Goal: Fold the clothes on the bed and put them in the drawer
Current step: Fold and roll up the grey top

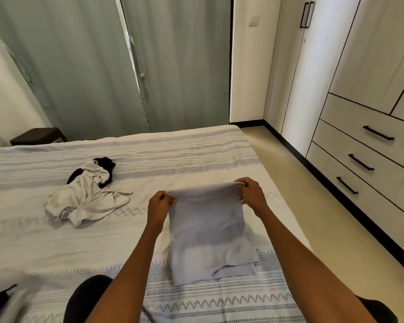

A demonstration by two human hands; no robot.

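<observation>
A light grey-blue garment [208, 229] hangs partly folded over the bed [184, 157], its lower part resting on the patterned bedspread. My left hand [160, 205] pinches its upper left corner, and my right hand [251, 192] pinches its upper right corner, holding the top edge lifted and stretched between them. To the left lies a crumpled cream garment [86, 201] on top of a black garment [105, 163]. Three closed drawers [369, 159] with black handles sit in the wardrobe on the right.
Green curtains [103, 66] hang behind the bed. A dark bedside table [39, 136] stands at the far left. A strip of beige floor [289, 173] runs between the bed and the wardrobe [371, 54]. A dark object pokes in at the lower left corner.
</observation>
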